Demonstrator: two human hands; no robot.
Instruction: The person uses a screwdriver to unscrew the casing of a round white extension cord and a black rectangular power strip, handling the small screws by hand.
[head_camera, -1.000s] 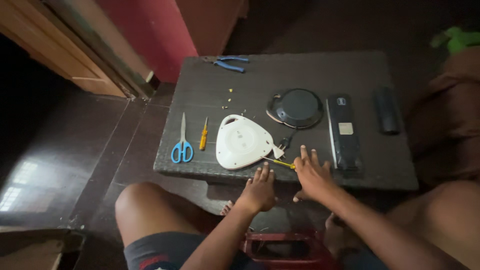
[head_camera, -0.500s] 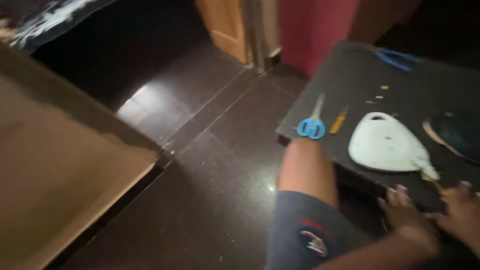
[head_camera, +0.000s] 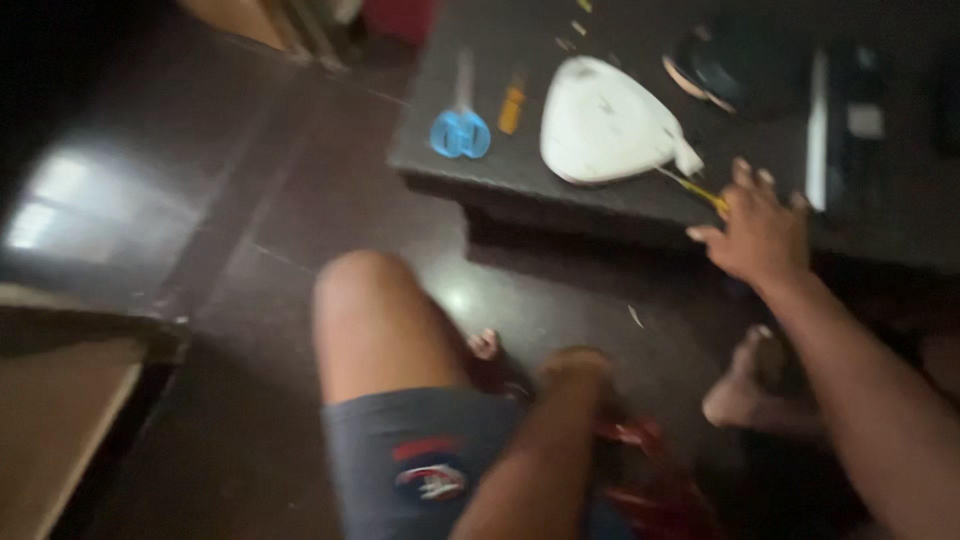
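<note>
One white cover (head_camera: 605, 120), one pair of scissors (head_camera: 459, 130) and one screwdriver (head_camera: 512, 105) lie upper centre. The right hand (head_camera: 760, 235), fingers spread, touches a yellow tool (head_camera: 700, 190) beside the cover. The left hand (head_camera: 575, 365) is lowered at lower centre; its grip cannot be told.

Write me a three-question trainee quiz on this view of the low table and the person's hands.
1. True or false: the right hand rests at the table's near edge.
2. Which lies nearest the blue-handled scissors? A) the orange-handled screwdriver B) the round dark disc C) the long black device
3. Fill in: the left hand is down between the knees, below the ____.

Key: 1 true; 2 A; 3 table. The white teardrop-shaped cover sits between screwdriver and disc. The picture is too blurred to tell whether either hand grips anything.
</note>
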